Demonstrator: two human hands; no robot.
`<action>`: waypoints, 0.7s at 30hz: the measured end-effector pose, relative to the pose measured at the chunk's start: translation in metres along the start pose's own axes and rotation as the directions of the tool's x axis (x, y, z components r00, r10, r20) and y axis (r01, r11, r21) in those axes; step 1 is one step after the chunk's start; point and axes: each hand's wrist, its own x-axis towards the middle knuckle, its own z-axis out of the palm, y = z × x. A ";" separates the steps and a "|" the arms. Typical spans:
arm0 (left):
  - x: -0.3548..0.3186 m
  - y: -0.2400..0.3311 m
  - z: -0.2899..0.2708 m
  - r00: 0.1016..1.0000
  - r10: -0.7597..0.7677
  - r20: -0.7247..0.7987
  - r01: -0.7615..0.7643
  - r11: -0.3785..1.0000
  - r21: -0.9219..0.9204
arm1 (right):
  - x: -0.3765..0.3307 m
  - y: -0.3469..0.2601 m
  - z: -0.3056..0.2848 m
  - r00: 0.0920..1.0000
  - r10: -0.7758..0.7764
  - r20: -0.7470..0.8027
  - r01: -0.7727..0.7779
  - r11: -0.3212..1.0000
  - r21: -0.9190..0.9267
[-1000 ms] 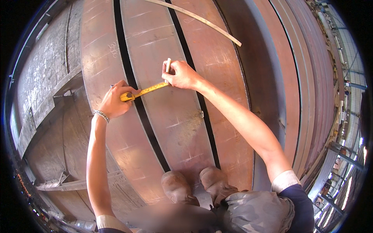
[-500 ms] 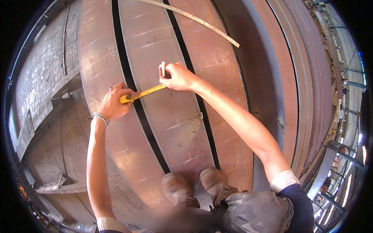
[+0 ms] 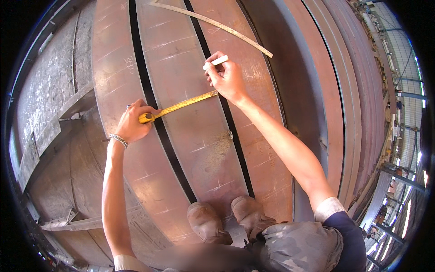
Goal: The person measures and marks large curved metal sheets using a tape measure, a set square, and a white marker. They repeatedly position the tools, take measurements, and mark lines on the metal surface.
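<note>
My left hand (image 3: pixel 134 121) grips a yellow tape measure (image 3: pixel 146 118) over the left gap between the steel strips. The tape's blade (image 3: pixel 188 103) stretches across the middle steel strip (image 3: pixel 174 68), its end lying at the strip's right edge by the second dark gap. My right hand (image 3: pixel 226 79) is raised just beyond the blade's end, closed on a white chalk stick (image 3: pixel 215 62) held between thumb and fingers. It does not touch the tape.
A long pale folding ruler (image 3: pixel 226 28) lies across the strips at the far side. My brown boots (image 3: pixel 209 222) stand on the near ends of the strips. Further steel plates (image 3: pixel 335 90) lie to the right; a steel frame with ribs (image 3: pixel 74 113) is at the left.
The blade has been drawn out further to the right, reaching the strip's right edge. My right hand has let go of the blade's end and moved up and right, with the chalk tilted sideways.
</note>
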 end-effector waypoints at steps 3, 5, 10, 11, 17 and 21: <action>-0.009 0.006 -0.006 0.995 0.071 -0.065 -0.076 0.994 -0.079 | -0.003 -0.006 -0.012 0.998 0.038 -0.057 -0.033 0.996 0.088; -0.017 0.009 -0.013 0.995 0.073 -0.072 -0.080 0.992 -0.100 | -0.006 -0.008 -0.029 0.992 0.011 -0.126 0.008 0.989 0.150; -0.029 0.021 -0.028 0.996 0.013 -0.085 -0.025 0.991 -0.132 | -0.004 -0.005 -0.096 0.904 0.108 -0.414 -0.012 0.973 0.229; -0.025 0.027 -0.026 0.992 0.063 -0.112 -0.079 0.986 -0.146 | -0.006 -0.004 -0.108 0.877 0.122 -0.465 -0.027 0.978 0.206; 0.031 0.082 0.023 0.977 0.160 -0.141 -0.168 0.985 -0.045 | -0.025 -0.003 -0.157 0.791 0.167 -0.589 -0.029 0.971 0.236; 0.081 0.119 0.056 0.976 0.181 -0.123 -0.185 0.982 -0.024 | -0.039 -0.004 -0.169 0.799 0.160 -0.580 -0.026 0.972 0.233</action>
